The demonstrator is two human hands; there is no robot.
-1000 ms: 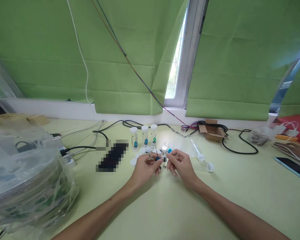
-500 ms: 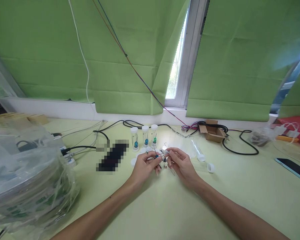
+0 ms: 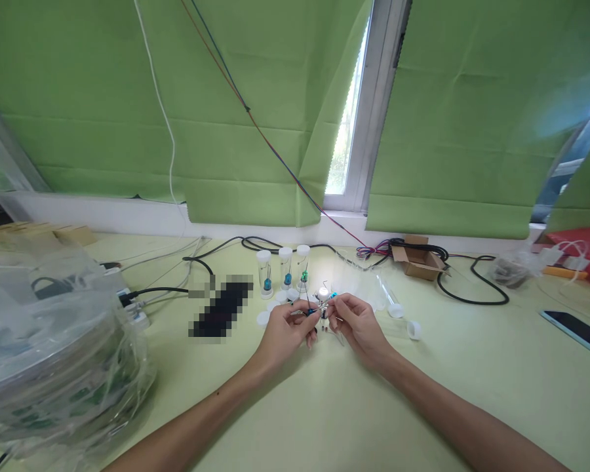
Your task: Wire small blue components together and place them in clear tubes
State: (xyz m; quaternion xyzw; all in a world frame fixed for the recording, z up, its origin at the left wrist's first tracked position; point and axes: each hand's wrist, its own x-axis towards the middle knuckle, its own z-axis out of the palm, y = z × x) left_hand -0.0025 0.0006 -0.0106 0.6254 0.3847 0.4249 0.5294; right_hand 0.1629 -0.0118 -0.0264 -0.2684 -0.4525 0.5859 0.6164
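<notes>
My left hand (image 3: 289,326) is closed in a pinch on a small blue part (image 3: 311,312) with a thin dark wire sticking up from it. Opposite it, my right hand (image 3: 358,321) pinches a thin metal piece whose exact kind is too small to make out. A bit of blue (image 3: 334,295) shows at the right fingertips. The fingertips of both hands nearly meet. Small loose parts (image 3: 324,326) and a white cap (image 3: 323,293) lie around and behind the fingers, partly hidden. Beyond my left hand, white caps (image 3: 263,319) lie on the table.
Three upright clear tubes (image 3: 265,270) with white caps hold blue or green parts. An empty clear tube (image 3: 386,292) and a white cap (image 3: 413,330) lie right. Farther off are a cardboard box (image 3: 417,262), black cable (image 3: 491,301), phone (image 3: 577,333) and plastic-wrapped bundle (image 3: 63,367).
The metal piece between my hands has shifted, and a blue bit now shows at my right fingertips. Both hands stay in nearly the same place.
</notes>
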